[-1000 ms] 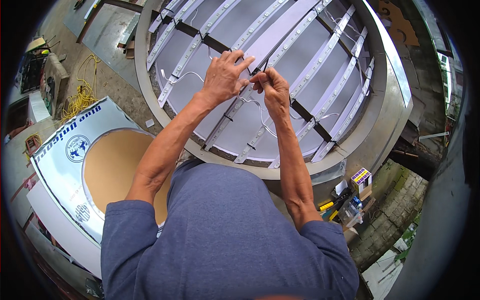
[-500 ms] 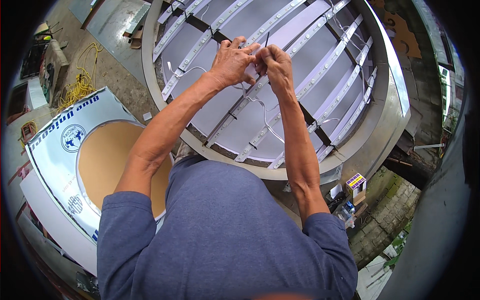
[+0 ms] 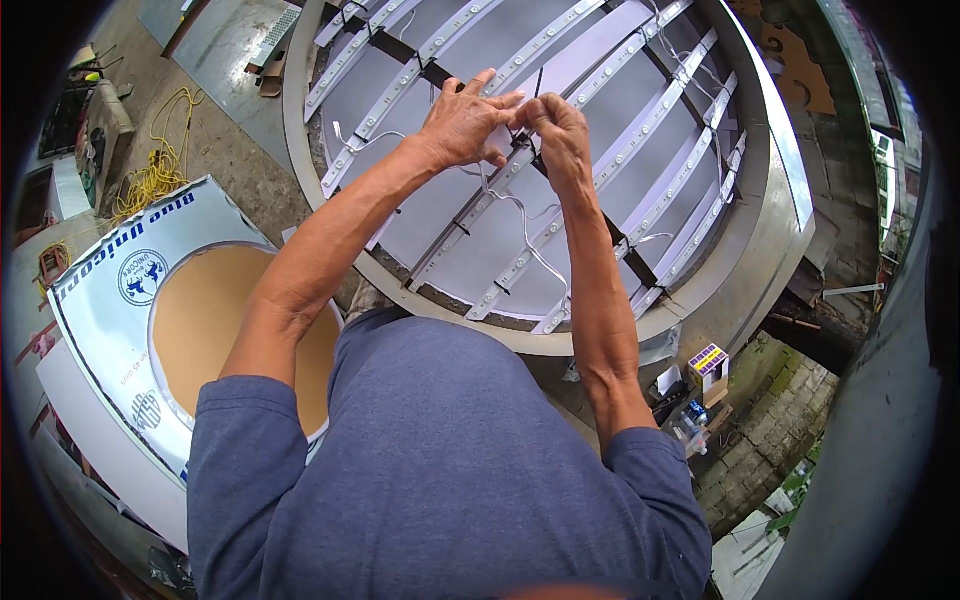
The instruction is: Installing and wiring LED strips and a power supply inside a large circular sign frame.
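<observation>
A round metal-rimmed light box point(image 3: 298, 150) lies in front of me, with several LED strips point(image 3: 522, 257) running slantwise across black crossbars point(image 3: 640, 268). At a strip crossing near its middle, my right hand point(image 3: 562, 140) pinches a thin black cable tie point(image 3: 540, 80), whose tip sticks up past the fingers. Beside it my left hand point(image 3: 462, 125) hovers over the strips, fingers spread and fingertips close to the right hand's. Whether the left fingertips touch the tie is hidden. White wires point(image 3: 527, 225) hang loosely below both hands. Small black ties point(image 3: 462, 228) wrap other strips.
To the left lies a film-covered sheet point(image 3: 90, 290) with a tan disc point(image 3: 225, 320) on it. Yellow cord point(image 3: 165, 175) is heaped on the floor beyond. A small purple-yellow box point(image 3: 709, 362) stands at the right, below the light box.
My right hand has shifted slightly right, still pinching the tie. The left hand keeps nearly the same spread pose. The whole view has moved a little.
</observation>
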A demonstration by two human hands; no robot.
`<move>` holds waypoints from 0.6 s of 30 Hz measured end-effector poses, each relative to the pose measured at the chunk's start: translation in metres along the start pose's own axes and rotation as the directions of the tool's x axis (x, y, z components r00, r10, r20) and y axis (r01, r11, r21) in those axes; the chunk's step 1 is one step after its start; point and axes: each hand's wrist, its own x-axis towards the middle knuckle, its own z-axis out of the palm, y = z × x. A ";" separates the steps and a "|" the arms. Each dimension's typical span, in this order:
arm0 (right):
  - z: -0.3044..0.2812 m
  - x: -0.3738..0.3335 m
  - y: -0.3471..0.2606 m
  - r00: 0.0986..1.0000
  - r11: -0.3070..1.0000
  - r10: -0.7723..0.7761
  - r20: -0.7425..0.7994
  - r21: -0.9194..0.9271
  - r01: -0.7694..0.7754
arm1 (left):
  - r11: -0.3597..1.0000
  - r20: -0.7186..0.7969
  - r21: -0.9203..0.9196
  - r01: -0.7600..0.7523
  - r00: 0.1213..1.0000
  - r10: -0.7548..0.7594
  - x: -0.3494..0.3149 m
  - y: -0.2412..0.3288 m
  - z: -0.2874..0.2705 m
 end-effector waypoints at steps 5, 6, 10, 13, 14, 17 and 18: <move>-0.006 -0.025 0.008 0.999 0.992 -0.052 -0.013 0.112 0.053 | 0.998 0.095 0.055 -0.017 0.995 0.012 0.006 -0.001 -0.002; -0.006 -0.028 0.010 0.998 0.991 -0.052 -0.023 0.122 0.054 | 0.998 0.096 0.057 -0.019 0.995 0.013 0.006 -0.001 -0.003; -0.009 -0.039 0.019 0.997 0.985 -0.058 -0.042 0.161 0.064 | 0.998 0.150 0.033 0.044 0.988 -0.048 0.007 0.004 -0.011; -0.012 -0.047 0.034 0.997 0.969 -0.028 -0.071 0.242 0.044 | 0.997 0.190 0.042 0.071 0.979 -0.078 0.012 0.008 -0.020; -0.010 -0.050 0.036 0.997 0.962 -0.038 -0.069 0.267 0.055 | 0.996 0.196 0.046 0.081 0.977 -0.088 0.012 0.008 -0.020; -0.008 -0.063 0.041 0.997 0.971 -0.035 -0.071 0.232 0.051 | 0.995 0.185 0.026 0.100 0.977 -0.103 0.008 0.005 -0.018; -0.008 -0.065 0.044 0.997 0.969 -0.041 -0.072 0.241 0.057 | 0.995 0.186 0.027 0.100 0.977 -0.103 0.007 0.005 -0.017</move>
